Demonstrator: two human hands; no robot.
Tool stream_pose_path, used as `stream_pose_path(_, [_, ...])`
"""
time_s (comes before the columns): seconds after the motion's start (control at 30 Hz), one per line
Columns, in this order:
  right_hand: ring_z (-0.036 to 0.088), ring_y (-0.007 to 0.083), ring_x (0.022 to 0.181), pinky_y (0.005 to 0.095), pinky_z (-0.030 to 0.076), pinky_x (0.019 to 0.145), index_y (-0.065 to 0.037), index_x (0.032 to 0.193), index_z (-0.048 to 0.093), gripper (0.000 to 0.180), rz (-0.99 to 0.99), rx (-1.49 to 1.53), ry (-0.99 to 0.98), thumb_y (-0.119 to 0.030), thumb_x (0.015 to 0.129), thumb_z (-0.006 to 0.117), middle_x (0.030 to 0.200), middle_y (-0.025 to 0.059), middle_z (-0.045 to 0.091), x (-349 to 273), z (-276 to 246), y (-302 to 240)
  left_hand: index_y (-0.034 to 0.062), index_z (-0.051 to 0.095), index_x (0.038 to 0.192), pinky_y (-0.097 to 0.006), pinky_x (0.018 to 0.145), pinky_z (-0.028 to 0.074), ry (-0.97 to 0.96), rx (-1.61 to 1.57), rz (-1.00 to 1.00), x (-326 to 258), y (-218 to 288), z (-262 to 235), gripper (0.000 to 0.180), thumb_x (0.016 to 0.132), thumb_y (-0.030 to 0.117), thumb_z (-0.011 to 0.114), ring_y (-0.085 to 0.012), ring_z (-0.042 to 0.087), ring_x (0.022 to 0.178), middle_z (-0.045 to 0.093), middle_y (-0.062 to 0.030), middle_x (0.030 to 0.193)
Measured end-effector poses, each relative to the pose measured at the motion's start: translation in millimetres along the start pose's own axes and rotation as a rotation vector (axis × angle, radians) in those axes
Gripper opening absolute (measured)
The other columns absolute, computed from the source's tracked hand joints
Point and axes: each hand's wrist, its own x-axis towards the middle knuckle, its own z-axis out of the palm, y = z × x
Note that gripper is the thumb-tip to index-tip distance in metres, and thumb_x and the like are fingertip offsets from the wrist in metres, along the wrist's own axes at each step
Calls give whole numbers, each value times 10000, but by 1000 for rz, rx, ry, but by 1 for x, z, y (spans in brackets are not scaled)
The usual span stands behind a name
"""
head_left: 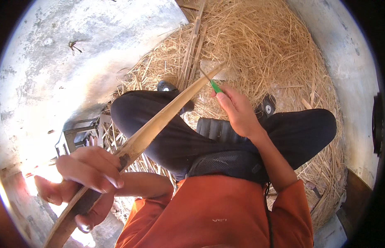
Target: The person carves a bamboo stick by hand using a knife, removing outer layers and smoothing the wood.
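A long, pale strip of split wood, perhaps bamboo (171, 110), slants from the lower left up toward the middle, tapering to its far end. Its near part is darker, and my left hand (91, 175) is closed around it there. In my right hand (238, 110) is a small knife with a green handle (216, 86), gripped near the strip's far end. The thin blade crosses the strip there; whether it cuts into the wood I cannot tell. The strip passes over my bent left leg (147, 113).
Loose straw (262, 45) covers the ground ahead and to the right. Narrow wooden lengths (191, 49) lie on it at the top. Pale walls (76, 53) rise at left and right. A dark ridged block (217, 129) sits between my legs, and a metal frame (74, 134) stands at left.
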Motion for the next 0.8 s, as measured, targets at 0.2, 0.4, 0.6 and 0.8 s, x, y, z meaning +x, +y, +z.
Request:
stream_pose_path(0.2, [526,305,538,397,388,536,6,922,554,306,17,-35,-67,-279,956,448,605,164,518,-11,-1,-34,117,540,981,-291,593,370,615,94,115,-15,-8,0,672,699,726,567,-151,416,673,395,-30,829])
stream_pose_path(0.4, [581,377,604,437,407,539,3,927,554,298,-21,-75,-103,-281,953,467,626,196,559,-20,8,-51,62,542,1138,-294,548,376,723,-18,278,-25,-13,-10,807,720,750,481,-134,411,594,403,4,718])
stream_pose_path(0.6, [596,373,610,432,424,547,-5,940,564,284,-93,-68,-98,-277,947,483,630,199,564,-26,14,-68,42,380,1330,-491,778,535,703,411,55,3,-9,-9,845,813,710,367,-236,621,702,565,-69,703])
stream_pose_path(0.8, [573,362,569,425,407,532,-4,968,567,287,-107,-86,-69,-278,946,487,600,188,537,-33,18,-68,94,538,986,-265,367,380,630,-38,121,10,1,-10,633,862,676,324,-93,320,396,343,5,506])
